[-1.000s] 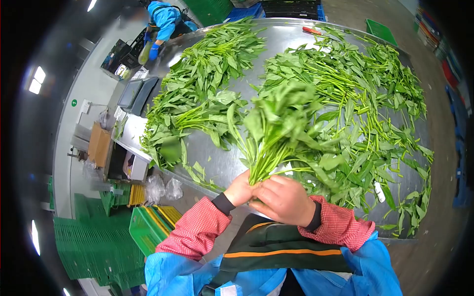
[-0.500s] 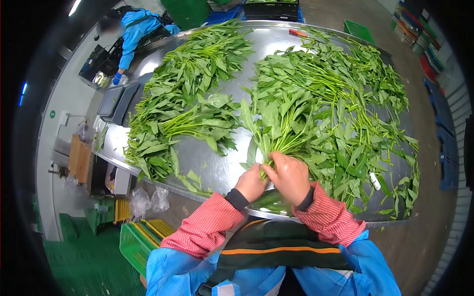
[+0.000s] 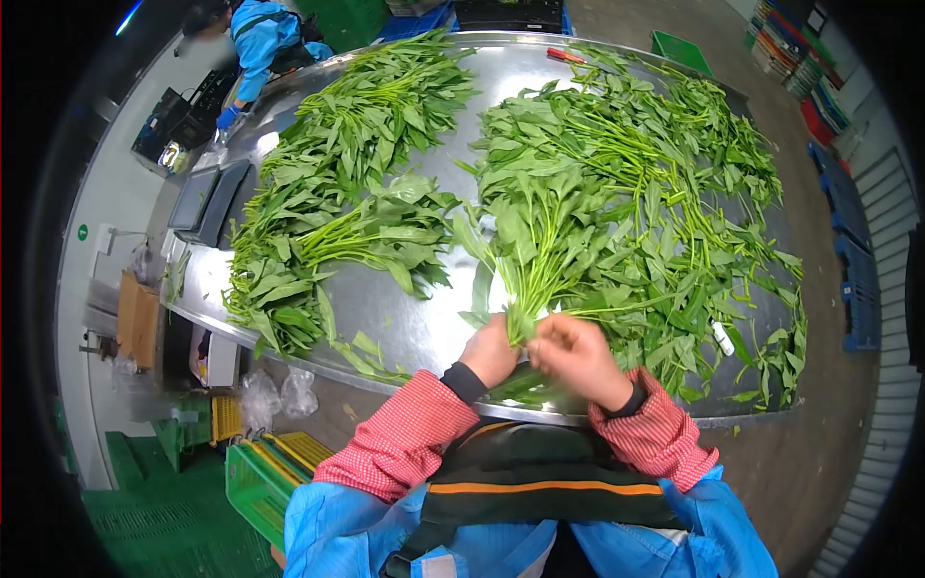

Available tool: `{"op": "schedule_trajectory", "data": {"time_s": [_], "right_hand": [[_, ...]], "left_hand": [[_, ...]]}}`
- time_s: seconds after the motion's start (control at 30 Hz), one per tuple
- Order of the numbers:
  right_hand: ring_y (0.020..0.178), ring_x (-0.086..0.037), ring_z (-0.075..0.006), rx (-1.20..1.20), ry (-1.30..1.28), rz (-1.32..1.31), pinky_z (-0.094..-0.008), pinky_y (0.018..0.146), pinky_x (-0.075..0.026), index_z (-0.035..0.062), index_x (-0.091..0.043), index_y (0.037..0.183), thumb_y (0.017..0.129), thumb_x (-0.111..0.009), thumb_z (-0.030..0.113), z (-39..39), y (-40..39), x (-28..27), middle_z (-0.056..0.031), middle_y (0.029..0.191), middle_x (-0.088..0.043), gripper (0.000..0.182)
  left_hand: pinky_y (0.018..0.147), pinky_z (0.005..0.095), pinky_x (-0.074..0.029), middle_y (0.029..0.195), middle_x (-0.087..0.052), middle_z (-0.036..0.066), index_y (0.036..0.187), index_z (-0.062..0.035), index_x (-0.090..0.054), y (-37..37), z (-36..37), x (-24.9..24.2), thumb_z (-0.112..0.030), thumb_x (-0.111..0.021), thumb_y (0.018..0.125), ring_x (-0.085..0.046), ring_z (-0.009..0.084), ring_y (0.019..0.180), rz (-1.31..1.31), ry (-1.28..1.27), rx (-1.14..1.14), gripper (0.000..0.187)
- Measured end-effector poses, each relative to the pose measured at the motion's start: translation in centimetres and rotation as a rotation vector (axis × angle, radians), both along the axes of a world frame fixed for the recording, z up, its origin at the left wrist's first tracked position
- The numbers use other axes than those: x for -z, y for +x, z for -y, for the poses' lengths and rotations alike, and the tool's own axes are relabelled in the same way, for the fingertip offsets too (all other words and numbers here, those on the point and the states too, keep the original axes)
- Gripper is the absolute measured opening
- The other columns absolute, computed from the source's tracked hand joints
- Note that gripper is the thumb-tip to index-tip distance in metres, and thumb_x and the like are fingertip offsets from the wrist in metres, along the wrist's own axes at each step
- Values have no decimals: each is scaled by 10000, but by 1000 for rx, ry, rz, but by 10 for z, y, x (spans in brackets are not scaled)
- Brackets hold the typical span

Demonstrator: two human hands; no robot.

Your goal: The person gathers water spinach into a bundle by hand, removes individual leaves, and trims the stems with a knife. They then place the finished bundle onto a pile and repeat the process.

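Near the table's front edge, my left hand (image 3: 490, 351) is closed around the cut ends of a bunch of water spinach (image 3: 540, 255), whose leaves fan out away from me. My right hand (image 3: 581, 358) is just right of the stem ends, thumb and fingers pinched together. A thin water spinach stem (image 3: 624, 312) runs out rightward from those fingers, which partly hide it. Loose water spinach (image 3: 665, 207) lies in a wide heap beyond and to the right. Sorted bunches (image 3: 366, 144) lie in a row on the left.
The metal table (image 3: 385, 323) also bears a red-handled tool (image 3: 566, 56), a small white object (image 3: 723, 338) and a dark scale (image 3: 209, 204). A co-worker in blue (image 3: 258, 43) stands at the far left. Green crates (image 3: 255, 491) sit on the floor at left.
My right hand has drawn slightly right, away from the left hand, with a stem now stretching from it. The left hand keeps hold of the bunch. The view has shifted a little.
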State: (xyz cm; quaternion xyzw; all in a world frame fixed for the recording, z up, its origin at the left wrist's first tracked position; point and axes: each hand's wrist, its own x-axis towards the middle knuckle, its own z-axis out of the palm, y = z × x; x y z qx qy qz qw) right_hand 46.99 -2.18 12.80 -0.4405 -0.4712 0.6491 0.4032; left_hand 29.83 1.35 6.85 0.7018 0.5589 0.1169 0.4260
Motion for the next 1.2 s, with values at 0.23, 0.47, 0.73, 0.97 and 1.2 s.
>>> {"op": "schedule_trajectory", "data": {"time_s": [0.23, 0.47, 0.73, 0.97, 1.2], "right_hand": [[533, -577, -182, 292, 170, 475, -317, 519, -451, -61, -610, 1029, 810, -636, 128, -22, 3, 23, -123, 615, -592, 290], [562, -622, -273, 223, 55, 526, -365, 533, -480, -41, -618, 1010, 784, -671, 188, -20, 16, 44, -167, 622, -612, 326], [654, -615, -396, 200, 358, 945, -471, 587, -487, -15, -561, 892, 784, -631, 151, -9, 18, 26, -220, 662, -611, 210], [663, -574, -373, 279, 781, 782, -425, 580, -461, -11, -492, 861, 785, -617, 77, -2, 25, 25, -176, 739, -556, 171], [587, -508, -64, -157, -50, -184, -235, 528, -418, 5, -559, 966, 849, -635, 78, 14, 31, 20, -19, 677, -530, 158]], "left_hand": [[705, 512, -485, 878, -621, 279, 986, 11, -465, 21, 14, -9, -130, -609, 816, -603, 461, 811, -152, 137, -2, 264], [683, 508, -492, 836, -603, 273, 963, 14, -416, 32, 29, -8, -29, -598, 734, -607, 450, 766, -226, 261, 84, 296], [681, 502, -494, 827, -603, 266, 943, 9, -430, 41, 31, -2, -44, -607, 735, -609, 443, 766, -294, 286, 101, 279], [760, 508, -483, 875, -625, 293, 1031, 25, -464, 39, 19, 6, -170, -656, 792, -606, 451, 867, -114, 22, 10, 364], [756, 480, -487, 902, -630, 273, 1055, 6, -481, 37, 22, 8, -203, -652, 795, -603, 446, 898, -30, 27, 2, 374]]}}
